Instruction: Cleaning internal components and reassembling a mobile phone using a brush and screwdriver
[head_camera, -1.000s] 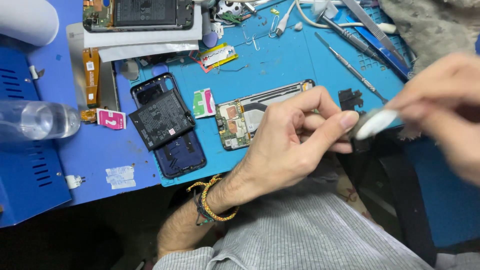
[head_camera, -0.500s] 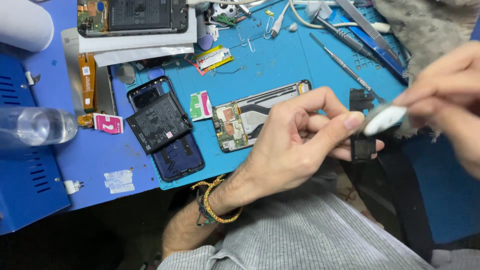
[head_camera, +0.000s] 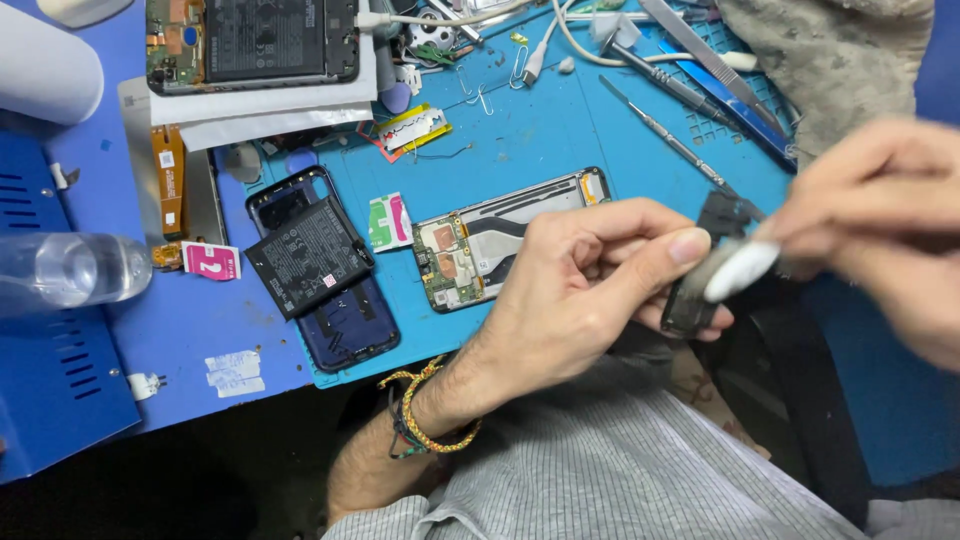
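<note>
Head view: two hands over a blue mat (head_camera: 560, 130) on the counter.
Left hand (head_camera: 580, 290): fingers curled, pinching a small dark part (head_camera: 690, 300) above the mat's near edge.
Right hand (head_camera: 880, 220): blurred, closed on a white tool (head_camera: 740, 270) touching that part.
Nearby: opened phone frame (head_camera: 490, 235), loose battery (head_camera: 308, 258).

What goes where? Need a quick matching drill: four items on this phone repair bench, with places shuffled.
Things:
1. black battery
2. clear bottle
3. small dark part
4. grey cloth

Places:
A. top right corner
B. lying on the dark blue phone shell
C. pinched in the left hand
D. on its side at the left edge

Pairs: 1-B, 2-D, 3-C, 4-A
</note>
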